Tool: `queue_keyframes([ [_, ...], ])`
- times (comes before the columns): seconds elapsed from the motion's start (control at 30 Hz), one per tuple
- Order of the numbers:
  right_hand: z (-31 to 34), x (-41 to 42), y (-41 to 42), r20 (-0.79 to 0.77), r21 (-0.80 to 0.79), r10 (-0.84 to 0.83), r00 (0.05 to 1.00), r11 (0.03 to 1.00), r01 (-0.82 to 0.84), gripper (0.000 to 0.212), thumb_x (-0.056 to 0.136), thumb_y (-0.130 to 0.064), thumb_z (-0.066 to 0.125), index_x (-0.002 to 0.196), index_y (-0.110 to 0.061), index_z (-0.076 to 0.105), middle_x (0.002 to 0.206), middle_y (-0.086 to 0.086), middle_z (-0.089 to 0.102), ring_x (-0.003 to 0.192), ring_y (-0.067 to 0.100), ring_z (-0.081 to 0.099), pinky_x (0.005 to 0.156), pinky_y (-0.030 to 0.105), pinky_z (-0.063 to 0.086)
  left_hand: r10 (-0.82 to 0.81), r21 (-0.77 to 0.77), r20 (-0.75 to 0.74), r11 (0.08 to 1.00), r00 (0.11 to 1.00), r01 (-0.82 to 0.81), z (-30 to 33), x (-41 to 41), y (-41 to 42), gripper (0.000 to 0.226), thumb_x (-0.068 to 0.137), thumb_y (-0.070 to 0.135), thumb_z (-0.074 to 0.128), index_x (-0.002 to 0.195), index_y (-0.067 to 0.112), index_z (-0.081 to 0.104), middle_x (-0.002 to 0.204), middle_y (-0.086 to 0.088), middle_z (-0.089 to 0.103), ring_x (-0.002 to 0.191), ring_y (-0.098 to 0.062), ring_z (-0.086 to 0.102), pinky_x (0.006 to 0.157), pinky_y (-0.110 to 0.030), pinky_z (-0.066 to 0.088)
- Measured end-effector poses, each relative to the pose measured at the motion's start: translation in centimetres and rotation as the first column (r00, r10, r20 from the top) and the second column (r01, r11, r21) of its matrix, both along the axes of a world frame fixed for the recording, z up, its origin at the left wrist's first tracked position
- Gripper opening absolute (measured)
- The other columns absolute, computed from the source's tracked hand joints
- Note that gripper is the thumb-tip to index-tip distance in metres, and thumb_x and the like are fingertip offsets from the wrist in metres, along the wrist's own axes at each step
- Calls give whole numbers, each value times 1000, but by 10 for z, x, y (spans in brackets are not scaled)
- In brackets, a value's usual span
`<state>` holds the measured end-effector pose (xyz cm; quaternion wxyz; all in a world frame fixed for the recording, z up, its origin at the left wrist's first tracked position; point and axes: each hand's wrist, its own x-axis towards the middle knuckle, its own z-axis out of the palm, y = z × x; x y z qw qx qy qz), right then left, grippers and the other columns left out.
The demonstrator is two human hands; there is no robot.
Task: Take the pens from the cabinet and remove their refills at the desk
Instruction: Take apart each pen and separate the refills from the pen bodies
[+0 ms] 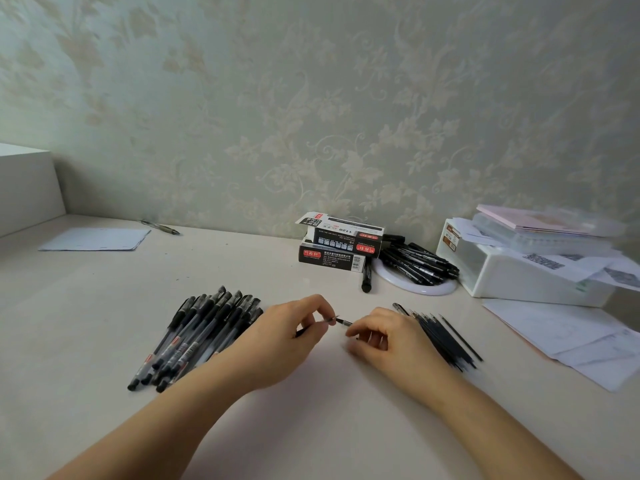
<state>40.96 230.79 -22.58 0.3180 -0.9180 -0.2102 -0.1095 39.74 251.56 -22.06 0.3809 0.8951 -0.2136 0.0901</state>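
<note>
A heap of black capped gel pens (197,337) lies on the desk (311,427) left of centre. Thin black refills (446,341) lie in a bundle to the right. My left hand (287,341) pinches one pen (334,320) by its barrel above the desk. My right hand (384,341) pinches the same pen's tip end with curled fingers. The two hands nearly meet, and most of the pen is hidden inside my left hand.
Two stacked pen boxes (341,244) stand at the back, beside a white plate (446,289) piled with black markers (417,263). A white storage box (512,268) with papers sits far right, loose sheets (568,337) in front. A single pen (161,226) and paper (95,239) lie back left.
</note>
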Motion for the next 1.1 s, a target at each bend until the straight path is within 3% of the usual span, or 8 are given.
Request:
queue_keyframes([
  [0.13, 8, -3, 8, 26, 253, -73, 997, 965, 64, 7, 86, -28, 73, 91, -23, 76, 81, -10, 70, 63, 0, 61, 62, 7, 42, 76, -80, 87, 994, 993, -69, 3, 0, -3, 14, 96, 28, 53, 97, 41, 60, 74, 13, 56, 53, -1, 47, 55, -14, 35],
  [0.3, 12, -12, 24, -342, 626, 140, 929, 771, 114, 13, 89, -28, 69, 88, -22, 80, 83, -1, 77, 65, 4, 61, 64, 15, 51, 93, -127, 231, 990, 968, -64, 5, -4, -10, 24, 92, 24, 63, 107, 42, 69, 81, 13, 56, 69, 0, 53, 64, -6, 36],
  [0.47, 11, -13, 29, -439, 781, 241, 866, 578, 236, 13, 88, -23, 69, 92, -15, 80, 91, 5, 77, 68, 5, 63, 68, 23, 50, 64, -59, 297, 997, 953, -49, 4, -4, -10, 30, 94, 28, 60, 120, 42, 64, 80, 11, 53, 71, -1, 51, 63, -8, 35],
  [0.7, 21, 9, 2, -339, 891, -47, 939, 303, 337, 16, 103, -22, 47, 96, -12, 57, 81, 5, 77, 61, 10, 66, 57, 22, 52, 100, 51, 279, 992, 955, -118, 4, -5, -6, 28, 97, 34, 52, 123, 39, 60, 81, 23, 50, 79, 8, 51, 62, -11, 37],
  [0.8, 20, 17, -18, -258, 761, -292, 921, 526, 380, 16, 100, -22, 52, 88, -13, 57, 65, -3, 72, 49, 2, 56, 57, 26, 46, 164, 60, 263, 981, 951, -186, 4, -4, -3, 26, 97, 37, 51, 121, 38, 59, 84, 25, 50, 77, 15, 50, 63, -11, 37],
  [0.9, 14, 18, -30, -54, 363, -438, 898, 829, 426, 14, 92, -26, 64, 80, -19, 64, 63, -6, 68, 53, 1, 58, 57, 25, 42, 261, 93, 239, 952, 935, -290, 8, -2, 5, 24, 95, 35, 54, 118, 36, 59, 90, 21, 54, 75, 4, 54, 71, -21, 45],
  [1.0, 8, 13, -34, 81, 77, -459, 885, 888, 453, 15, 90, -27, 68, 77, -19, 65, 64, -9, 64, 63, 12, 61, 58, 31, 48, 380, 144, 233, 897, 895, -418, 15, 2, 19, 19, 91, 25, 55, 109, 31, 60, 93, 16, 54, 92, -11, 56, 77, -28, 47],
  [1.1, 8, 11, -34, 113, -45, -479, 871, 873, 486, 14, 89, -25, 68, 77, -18, 66, 68, -6, 64, 67, 19, 61, 62, 35, 52, 465, 227, 213, 831, 859, -507, 22, 4, 40, 13, 88, 21, 53, 96, 27, 60, 90, 12, 54, 91, -16, 54, 73, -29, 46],
])
